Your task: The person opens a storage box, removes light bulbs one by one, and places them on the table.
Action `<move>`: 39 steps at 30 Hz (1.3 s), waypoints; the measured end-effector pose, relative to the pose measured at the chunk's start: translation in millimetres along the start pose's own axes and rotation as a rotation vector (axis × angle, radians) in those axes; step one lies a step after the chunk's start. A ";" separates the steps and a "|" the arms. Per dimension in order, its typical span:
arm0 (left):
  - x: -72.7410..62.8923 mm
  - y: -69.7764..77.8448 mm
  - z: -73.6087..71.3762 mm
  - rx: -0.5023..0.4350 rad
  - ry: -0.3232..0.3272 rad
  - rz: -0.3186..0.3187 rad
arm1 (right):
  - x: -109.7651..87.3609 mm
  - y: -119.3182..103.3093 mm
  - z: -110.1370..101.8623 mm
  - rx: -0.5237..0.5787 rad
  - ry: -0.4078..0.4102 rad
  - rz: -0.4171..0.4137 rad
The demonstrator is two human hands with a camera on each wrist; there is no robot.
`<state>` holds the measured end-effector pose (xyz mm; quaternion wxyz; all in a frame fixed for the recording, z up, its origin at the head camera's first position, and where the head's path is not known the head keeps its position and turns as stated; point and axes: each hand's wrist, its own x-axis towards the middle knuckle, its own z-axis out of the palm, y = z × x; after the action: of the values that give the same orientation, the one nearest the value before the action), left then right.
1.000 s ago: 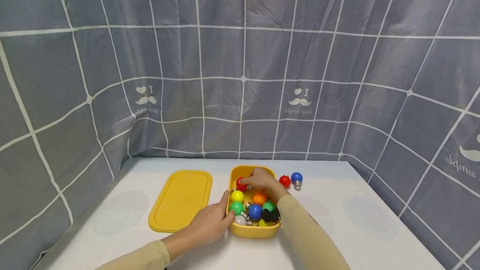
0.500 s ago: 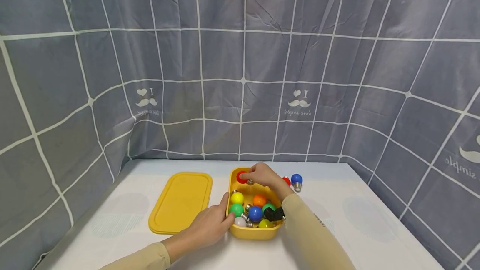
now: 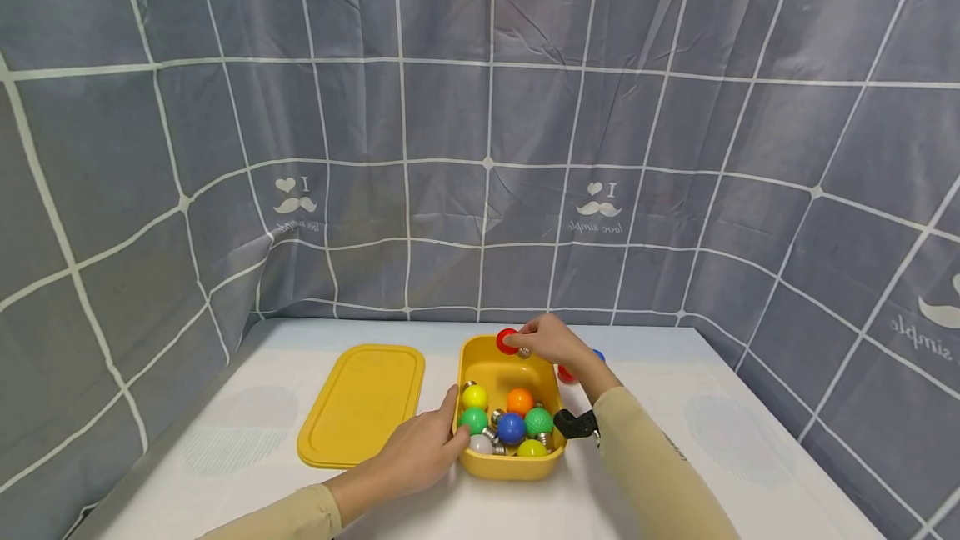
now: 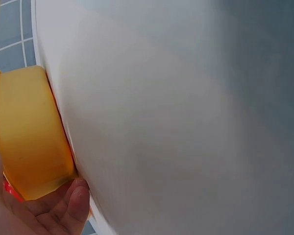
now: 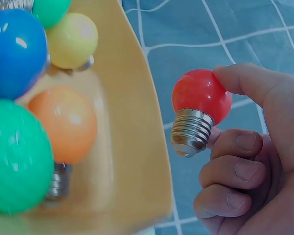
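Note:
My right hand (image 3: 551, 338) pinches a red light bulb (image 5: 203, 98) between thumb and forefinger at the far end of a yellow plastic box (image 3: 510, 467). The bulb's silver screw base points down in the right wrist view, and the other fingers are curled. My left hand (image 3: 420, 448) grips the box's near left side, thumb at the rim, fingertips low on the wall (image 4: 34, 132). Inside, bulbs gather at the near end: yellow (image 3: 475, 397), orange (image 3: 520, 401), blue (image 3: 512, 428), green (image 3: 538, 422), white (image 3: 481, 443) and others.
A yellow lid (image 3: 363, 407) lies flat left of the box. Right of it, another red bulb (image 3: 566, 375) and a blue bulb (image 3: 598, 354) are partly hidden behind my right arm. A grey gridded curtain (image 3: 450, 123) surrounds the white-covered table (image 3: 720, 440).
My right hand has lifted the red bulb from the box's far left corner and carried it rightward to the far rim. The left hand has stayed at the box's side.

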<state>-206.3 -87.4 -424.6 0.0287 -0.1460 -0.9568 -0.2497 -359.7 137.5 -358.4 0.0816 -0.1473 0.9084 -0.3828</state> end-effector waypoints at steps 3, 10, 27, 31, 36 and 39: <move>-0.3 0.7 0.2 -0.003 0.001 0.002 | -0.9 7.7 -7.5 -0.005 0.022 0.021; -1.1 1.3 0.3 -0.002 0.011 0.004 | -6.0 23.3 -25.6 0.003 0.071 0.062; -1.0 0.3 0.4 -0.008 0.000 0.009 | -13.8 59.0 -59.3 0.011 0.119 0.122; -1.1 0.4 0.2 -0.010 -0.003 0.001 | -16.7 66.4 -66.9 0.027 0.141 0.137; -1.1 0.7 -0.3 -0.020 -0.006 -0.004 | -19.0 78.3 -75.1 0.058 0.175 0.172; -1.2 0.5 -0.5 -0.019 -0.006 -0.006 | -19.2 87.2 -77.7 0.076 0.190 0.187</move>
<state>-205.0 -87.6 -424.1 0.0236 -0.1440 -0.9549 -0.2584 -379.8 253.9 -366.5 0.0359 -0.0217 0.9066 -0.4199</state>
